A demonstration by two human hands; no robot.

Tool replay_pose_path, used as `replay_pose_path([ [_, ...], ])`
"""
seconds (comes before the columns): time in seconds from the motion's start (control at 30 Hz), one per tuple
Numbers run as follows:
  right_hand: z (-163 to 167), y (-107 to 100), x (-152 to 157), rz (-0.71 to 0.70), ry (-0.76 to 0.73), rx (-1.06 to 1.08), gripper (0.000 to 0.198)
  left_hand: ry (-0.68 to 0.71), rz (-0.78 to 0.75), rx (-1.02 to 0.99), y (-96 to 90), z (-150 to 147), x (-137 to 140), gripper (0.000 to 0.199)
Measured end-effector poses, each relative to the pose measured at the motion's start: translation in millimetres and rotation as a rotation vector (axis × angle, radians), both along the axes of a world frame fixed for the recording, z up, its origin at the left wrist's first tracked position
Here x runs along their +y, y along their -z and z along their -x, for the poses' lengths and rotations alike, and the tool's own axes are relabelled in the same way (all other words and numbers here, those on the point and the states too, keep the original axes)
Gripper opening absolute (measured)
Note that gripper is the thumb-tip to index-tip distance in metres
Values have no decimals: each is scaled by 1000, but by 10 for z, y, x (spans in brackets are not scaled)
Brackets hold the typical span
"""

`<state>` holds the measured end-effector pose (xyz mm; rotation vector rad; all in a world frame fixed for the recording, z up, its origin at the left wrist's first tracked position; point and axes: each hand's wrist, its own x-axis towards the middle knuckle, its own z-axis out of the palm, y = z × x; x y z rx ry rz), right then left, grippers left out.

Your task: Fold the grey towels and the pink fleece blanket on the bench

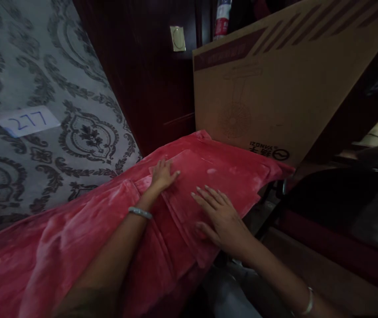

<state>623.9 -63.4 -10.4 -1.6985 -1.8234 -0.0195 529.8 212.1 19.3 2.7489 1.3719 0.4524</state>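
Observation:
A folded piece of pinkish-red plush cloth (189, 207) lies flat on a larger red plush cover (228, 154). My left hand (163, 175) rests on the folded piece's far left edge, fingers stretched out and thumb apart. Over its right side lies my right hand (220, 216), palm down with the fingers extended; whether the palm presses on the cloth I cannot tell. Neither hand grips anything. More red plush fabric (86, 238), wrinkled and loosely bunched, spreads to the left under my left forearm.
A large cardboard box (268, 84) stands behind the cover's far end, with a bottle (222, 20) behind its top edge. A patterned wall (86, 132) with a paper marked 277 (28, 122) borders the left. A dark chair (344, 198) stands at right.

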Motion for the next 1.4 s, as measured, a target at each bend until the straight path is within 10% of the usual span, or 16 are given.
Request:
replay_pose_path([
  [0.23, 194, 482, 17, 184, -93, -74, 58, 17, 144, 293, 351, 140, -336, 71],
  [0.5, 169, 440, -12, 175, -72, -73, 54, 79, 262, 282, -111, 165, -471, 64],
  [0.73, 177, 504, -19, 170, -50, -121, 53, -91, 187, 214, -237, 1157, -891, 60],
  [0.9, 142, 508, -7, 215, -46, -126, 53, -347, 168, 230, 47, 1439, -1225, 73],
  [1.07, 327, 432, 57, 236, -121, -40, 54, -312, 35, 187, 397, 1247, -1474, 79],
  [1.4, 1160, 527, -202, 9, -421, 30, 43, -264, 235, 175, 112, 1371, -1061, 66],
])
